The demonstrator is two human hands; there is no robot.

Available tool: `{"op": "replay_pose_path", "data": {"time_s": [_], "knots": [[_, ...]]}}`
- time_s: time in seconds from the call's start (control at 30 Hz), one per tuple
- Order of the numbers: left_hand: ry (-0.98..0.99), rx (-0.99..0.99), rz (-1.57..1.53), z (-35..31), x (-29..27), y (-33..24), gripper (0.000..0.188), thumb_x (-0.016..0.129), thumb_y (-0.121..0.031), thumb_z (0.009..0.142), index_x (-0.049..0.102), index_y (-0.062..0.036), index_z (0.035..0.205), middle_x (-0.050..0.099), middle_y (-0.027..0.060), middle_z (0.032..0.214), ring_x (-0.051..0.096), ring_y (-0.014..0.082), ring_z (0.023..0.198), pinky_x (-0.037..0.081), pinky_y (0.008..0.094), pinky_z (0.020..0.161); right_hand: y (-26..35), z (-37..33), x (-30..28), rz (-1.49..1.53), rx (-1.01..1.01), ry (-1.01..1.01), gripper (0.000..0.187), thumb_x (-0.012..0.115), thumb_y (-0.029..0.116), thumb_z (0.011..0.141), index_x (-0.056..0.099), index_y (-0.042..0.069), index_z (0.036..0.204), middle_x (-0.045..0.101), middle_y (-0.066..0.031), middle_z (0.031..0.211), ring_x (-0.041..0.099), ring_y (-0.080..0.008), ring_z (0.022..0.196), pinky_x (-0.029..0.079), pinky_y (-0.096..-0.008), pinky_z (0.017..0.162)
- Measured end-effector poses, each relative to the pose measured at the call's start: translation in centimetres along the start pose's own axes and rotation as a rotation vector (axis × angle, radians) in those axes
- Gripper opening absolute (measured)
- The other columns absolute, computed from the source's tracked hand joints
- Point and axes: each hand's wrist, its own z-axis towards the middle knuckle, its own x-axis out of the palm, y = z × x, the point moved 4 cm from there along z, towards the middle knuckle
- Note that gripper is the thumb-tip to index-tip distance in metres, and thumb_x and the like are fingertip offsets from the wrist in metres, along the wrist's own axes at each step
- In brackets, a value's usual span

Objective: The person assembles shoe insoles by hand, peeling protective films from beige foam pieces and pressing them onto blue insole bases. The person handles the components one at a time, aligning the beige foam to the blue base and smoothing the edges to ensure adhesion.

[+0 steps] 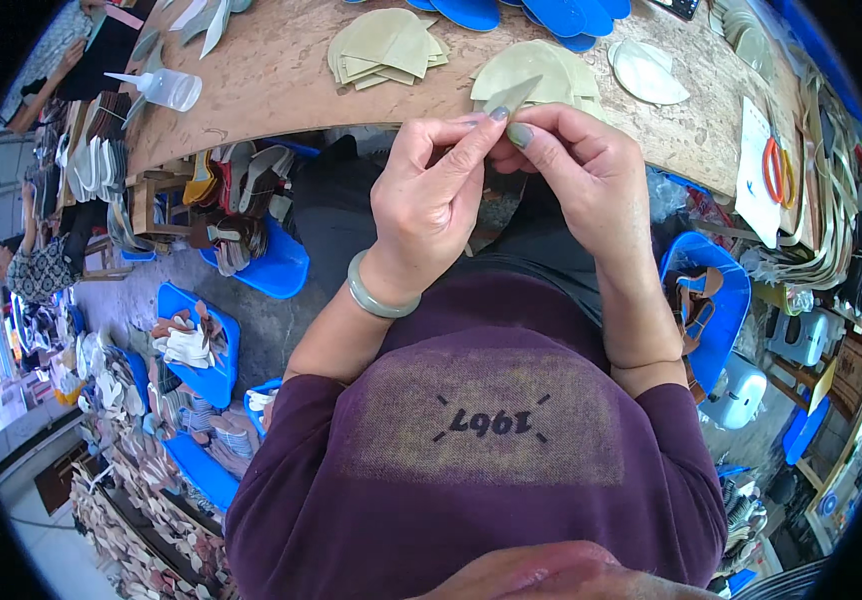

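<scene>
1. Two hands meet above the near edge of the counter (281,70). The left hand (429,200) and right hand (581,175) each have a closed grip, pinching one thin grey-green piece (511,97) between fingertips.
2. Position: the piece is held in the air, clear of the counter, just in front of the stack (536,72) of similar pale cutouts.
3. Risk: the piece looks thin and flexible. A loose pinch could let it slip and drop to the floor between the counter and the lap.
4. Risk: uneven pull from either hand could crease or tear it.
5. Surface: the counter is speckled tan board. It carries a second stack (386,47) at far centre, blue soles (531,14) at the far edge, a squeeze bottle (163,87) at left and orange scissors (774,168) at right.
6. Room: a crowded workshop. Blue bins (201,345) of shoe parts sit on the floor at left.
</scene>
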Motion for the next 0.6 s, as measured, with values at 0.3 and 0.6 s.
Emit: {"op": "replay_pose_path", "data": {"time_s": [0.3, 0.6], "knots": [[0.001, -0.563, -0.815, 0.2, 1.1, 0.4, 0.02, 0.058, -0.002, 0.091, 0.059, 0.004, 0.11, 0.063, 0.0041, 0.096, 0.06, 0.0095, 0.083, 0.05, 0.0223, 0.074, 0.7, -0.2, -0.1, -0.399, -0.228, -0.062, 0.011, 0.06, 0.009, 0.084, 0.064, -0.001, 0.088, 0.065, -0.0014, 0.072, 0.063, -0.0075, 0.065, 0.05, -0.0222, 0.06], [-0.037, -0.772, -0.852, -0.7, 2.0, 2.1, 0.015, 0.057, -0.009, 0.093, 0.058, 0.0027, 0.103, 0.064, 0.0054, 0.097, 0.06, 0.0087, 0.08, 0.049, 0.022, 0.071, -3.5, 0.2, -0.9, 0.39, 0.033, 0.03, 0.013, 0.059, 0.013, 0.088, 0.062, 0.0, 0.088, 0.062, -0.0009, 0.077, 0.055, -0.005, 0.067, 0.046, -0.0197, 0.061]]}}
